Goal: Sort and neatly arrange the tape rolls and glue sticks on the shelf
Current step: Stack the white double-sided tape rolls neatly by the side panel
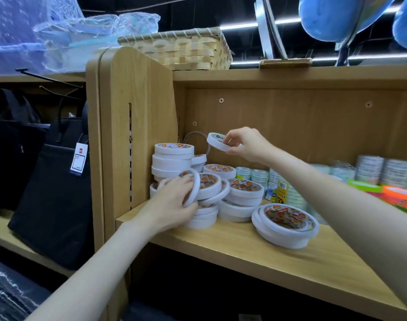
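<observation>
White tape rolls with red-orange inner labels are piled at the left end of the wooden shelf (pixel 279 258). A straight stack of them (pixel 172 161) stands in the corner. My left hand (pixel 172 205) grips a tilted white roll (pixel 193 188) at the front of the pile. My right hand (pixel 244 144) pinches a thin white roll (pixel 217 142) in the air above the pile, near the back panel. A pair of larger rolls (pixel 286 224) lies alone near the shelf's front. A yellow glue stick (pixel 282 192) stands behind the pile.
Clear tape rolls (pixel 258 176) and wrapped stacks (pixel 383 170) line the back right, with orange and green tape (pixel 399 195) in front of them. A woven basket (pixel 184 48) sits on top of the unit. Black bags (pixel 56 181) hang at left.
</observation>
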{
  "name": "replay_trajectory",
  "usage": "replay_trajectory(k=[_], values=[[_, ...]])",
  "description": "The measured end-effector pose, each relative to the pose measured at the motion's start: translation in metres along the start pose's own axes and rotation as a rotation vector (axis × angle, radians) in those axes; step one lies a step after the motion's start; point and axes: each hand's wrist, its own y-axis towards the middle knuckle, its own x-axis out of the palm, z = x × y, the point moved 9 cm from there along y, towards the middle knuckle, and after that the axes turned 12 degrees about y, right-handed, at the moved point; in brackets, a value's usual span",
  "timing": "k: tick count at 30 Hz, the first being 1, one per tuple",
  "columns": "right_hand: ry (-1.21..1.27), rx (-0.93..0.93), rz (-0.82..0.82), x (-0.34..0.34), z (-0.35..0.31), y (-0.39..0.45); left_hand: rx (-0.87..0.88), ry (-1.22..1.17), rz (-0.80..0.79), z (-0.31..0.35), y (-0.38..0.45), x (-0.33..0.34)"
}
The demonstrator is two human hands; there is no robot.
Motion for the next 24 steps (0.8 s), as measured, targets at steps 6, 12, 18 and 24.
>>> replay_trajectory(k=[6, 12, 18, 24], values=[[-0.226, 0.096, -0.342, 0.054, 0.027, 0.016, 0.024, -0.018, -0.011, -0.005, -0.004, -0.011], [-0.476, 0.043, -0.34, 0.054, 0.023, 0.022, -0.019, 0.041, 0.161, -0.016, -0.003, 0.0], [-0.266, 0.023, -0.331, 0.055, 0.023, 0.03, -0.071, 0.117, 0.381, -0.019, -0.009, -0.016], [-0.241, -0.056, -0.372, 0.096, 0.001, 0.055, -0.068, 0.061, 0.371, -0.022, -0.01, -0.013]])
